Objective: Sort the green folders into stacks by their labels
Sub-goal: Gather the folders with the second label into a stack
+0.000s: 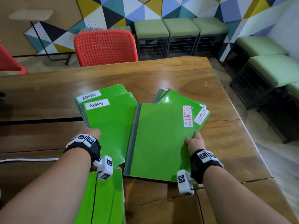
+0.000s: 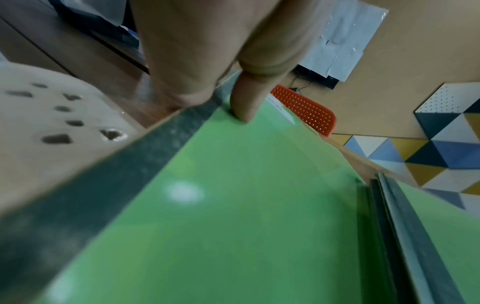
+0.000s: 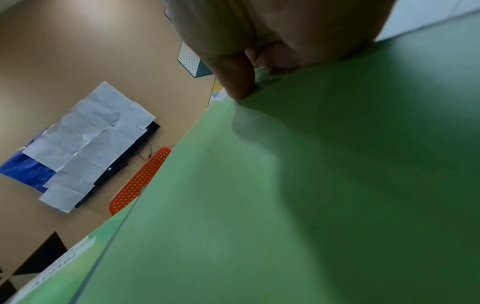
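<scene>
Two glossy green plastic folders are in hand at once, one per hand. The green folder with the red SECURITY label (image 1: 159, 143) sits in the right hand (image 1: 195, 142), thumb on top of its near right corner and fingers tucked beneath, so that grip is closed on it; it hangs partly over the SECURITY stack (image 1: 181, 102) at the right, which looks like the reason it is carried that way. The green folder with the black ADMIN label (image 1: 111, 125) is pinched at its grey spine edge by the left hand (image 1: 90, 132), thumb pressing on the cover in the left wrist view, over the ADMIN stack (image 1: 100, 92) at the left. Judging by the labels, each folder is headed for its matching pile.

By count, two ADMIN labels and two SECURITY labels show; edges hint at more folders below in each stack, but how many I cannot tell. A third pile of unsorted green folders (image 1: 103, 199) lies nearest the person, labels hidden. All rest on the brown wooden surface (image 1: 161, 75), with one orange perforated plastic chair (image 1: 105, 47) behind it.
</scene>
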